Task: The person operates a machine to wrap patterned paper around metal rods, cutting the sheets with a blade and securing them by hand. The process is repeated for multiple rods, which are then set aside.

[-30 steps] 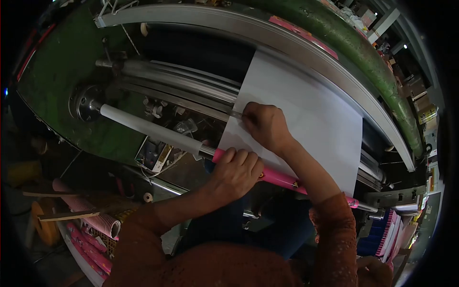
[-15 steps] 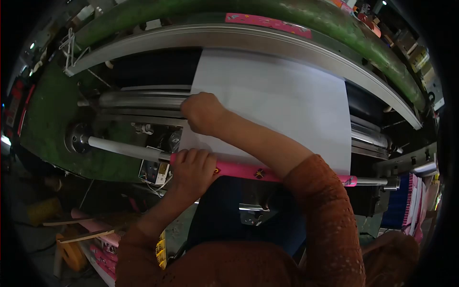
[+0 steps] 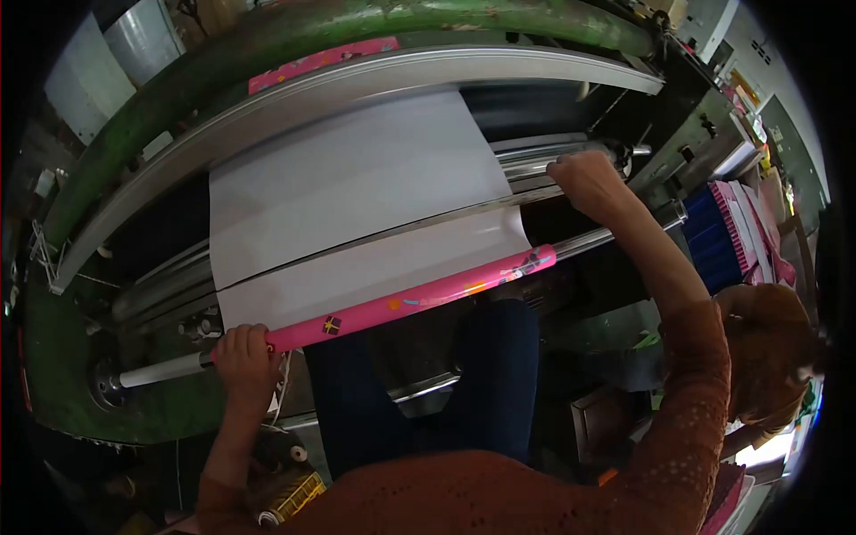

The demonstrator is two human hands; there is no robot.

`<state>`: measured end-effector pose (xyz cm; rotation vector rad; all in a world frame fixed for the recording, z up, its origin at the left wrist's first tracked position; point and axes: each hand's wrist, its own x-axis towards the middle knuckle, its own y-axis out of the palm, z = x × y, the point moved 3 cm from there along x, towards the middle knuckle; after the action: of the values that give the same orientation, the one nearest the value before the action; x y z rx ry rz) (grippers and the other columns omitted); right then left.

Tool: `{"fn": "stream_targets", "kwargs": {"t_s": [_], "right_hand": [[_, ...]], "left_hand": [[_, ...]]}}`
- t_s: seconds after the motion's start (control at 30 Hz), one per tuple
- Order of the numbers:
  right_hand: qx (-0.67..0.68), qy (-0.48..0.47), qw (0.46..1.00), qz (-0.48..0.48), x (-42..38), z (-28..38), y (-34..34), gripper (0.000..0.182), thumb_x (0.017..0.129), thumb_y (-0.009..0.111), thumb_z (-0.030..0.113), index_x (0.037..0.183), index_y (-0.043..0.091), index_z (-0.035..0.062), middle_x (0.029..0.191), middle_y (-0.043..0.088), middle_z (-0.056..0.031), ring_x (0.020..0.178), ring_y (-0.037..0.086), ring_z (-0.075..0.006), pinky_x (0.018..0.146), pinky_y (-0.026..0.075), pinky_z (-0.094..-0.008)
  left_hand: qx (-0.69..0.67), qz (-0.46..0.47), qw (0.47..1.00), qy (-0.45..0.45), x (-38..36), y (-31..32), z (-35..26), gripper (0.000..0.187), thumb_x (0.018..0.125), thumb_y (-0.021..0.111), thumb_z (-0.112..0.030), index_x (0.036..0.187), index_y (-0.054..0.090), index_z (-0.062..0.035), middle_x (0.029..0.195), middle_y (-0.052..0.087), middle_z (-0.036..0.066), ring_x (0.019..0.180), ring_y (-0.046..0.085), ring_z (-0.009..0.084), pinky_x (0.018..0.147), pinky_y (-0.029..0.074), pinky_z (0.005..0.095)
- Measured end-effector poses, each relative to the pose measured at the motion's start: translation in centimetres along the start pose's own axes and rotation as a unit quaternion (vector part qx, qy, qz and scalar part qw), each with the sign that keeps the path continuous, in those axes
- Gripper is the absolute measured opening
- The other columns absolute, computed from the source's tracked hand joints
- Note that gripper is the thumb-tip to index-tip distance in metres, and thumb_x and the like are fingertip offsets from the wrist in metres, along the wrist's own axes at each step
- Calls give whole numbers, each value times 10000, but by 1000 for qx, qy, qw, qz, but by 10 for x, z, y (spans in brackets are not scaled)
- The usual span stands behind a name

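My left hand is wrapped over the left end of a pink printed roll wound on a metal shaft. The roll's patterned side faces outward. From it a white sheet runs up and under a long metal bar. A narrow slit crosses the sheet from side to side, and its lower strip leads onto the roll. My right hand is closed past the sheet's right edge, over the metal rollers. Whatever its fingers pinch is hidden.
The long metal bar and a green tube span the back. A flange holds the shaft's left end. Blue and pink stacked material stands at right, near another person. A yellow basket lies below left.
My right hand has swept from the sheet's left edge past its right edge, and a slit now crosses the sheet. My left hand stays on the roll's left end. The view has turned.
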<state>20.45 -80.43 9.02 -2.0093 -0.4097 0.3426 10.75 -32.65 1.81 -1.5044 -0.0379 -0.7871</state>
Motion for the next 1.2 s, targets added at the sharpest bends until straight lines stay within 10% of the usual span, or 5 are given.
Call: {"fn": "stream_targets", "kwargs": {"t_s": [0.13,0.6,0.87,1.1,1.2], "right_hand": [[319,106,876,-347,-67,36,-64,94,753,672,-12,808,599,13,771,615,-128,676,626,-300,590,497,-353],[595,365,605,-383,-180,62,15,44,898,616,6,932,608,-20,788,624,-12,713,557,-59,670,447,-195],[676,195,560,-437,-58,46,-46,53,890,621,28,867,601,-16,742,624,-17,679,570,-64,642,463,-210],[438,190,719,-505,135,12,-165,186,850,643,155,832,659,-29,697,681,-82,613,633,-140,613,501,-260],[775,188,510,-323,164,25,-176,236,912,573,184,944,661,-33,818,696,-61,632,612,-99,541,437,-202]], "left_hand": [[-34,60,997,35,40,9,-60,330,701,726,-230,920,532,-79,878,551,89,852,555,284,754,443,411],[-120,29,982,140,251,74,-443,128,805,569,-191,874,608,-91,816,595,59,760,586,177,645,445,311],[-276,-166,909,264,121,29,-306,242,849,596,-176,1044,609,-34,1019,595,103,1073,527,263,962,397,442],[-464,99,876,-82,13,60,-136,222,865,640,-148,1036,619,-8,979,630,145,974,599,292,839,482,395],[-619,79,715,-314,-15,87,-85,203,898,651,-193,989,647,-12,966,658,117,1038,607,240,873,505,370]]}}
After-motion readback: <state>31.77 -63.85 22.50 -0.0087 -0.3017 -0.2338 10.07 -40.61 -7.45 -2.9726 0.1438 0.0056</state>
